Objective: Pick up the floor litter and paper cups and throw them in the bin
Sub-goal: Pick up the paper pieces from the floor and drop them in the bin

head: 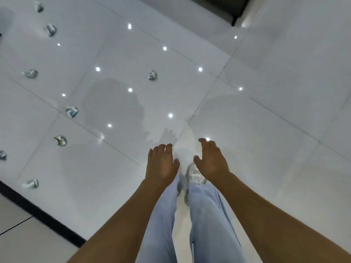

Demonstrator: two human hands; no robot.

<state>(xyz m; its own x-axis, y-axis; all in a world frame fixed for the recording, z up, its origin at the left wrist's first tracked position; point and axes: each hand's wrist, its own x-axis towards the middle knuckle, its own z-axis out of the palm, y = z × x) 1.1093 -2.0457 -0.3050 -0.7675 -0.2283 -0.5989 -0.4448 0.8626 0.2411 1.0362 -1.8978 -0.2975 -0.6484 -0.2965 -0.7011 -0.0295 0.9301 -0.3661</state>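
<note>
The fingers of the left hand [161, 162] are loosely spread and slightly bent, grasping nothing; those of the right hand [211, 161] are likewise released and empty. Both hands hang palms down, side by side and apart, above a pale shoe [194, 174] and light blue trousers [207, 215].

No bin or paper cup shows in this view, so nothing can be said of a container's contents. The litter lies on the glossy white tiled floor [266, 130] as crumpled silvery wads, all well apart from the hands. One wad [152, 75] sits ahead of the left hand, toward the floor's middle. Others trail down the left side: one [72, 111] on a tile joint, one [60, 140] below it, one [31, 183] near the black strip [38, 215] at the lower left corner, one [30, 73] farther up, and two [50, 30] [39, 6] near the top left corner. Another [2, 155] is cut by the left edge.

A dark object [228, 6] stands at the top edge, too cropped to identify.
</note>
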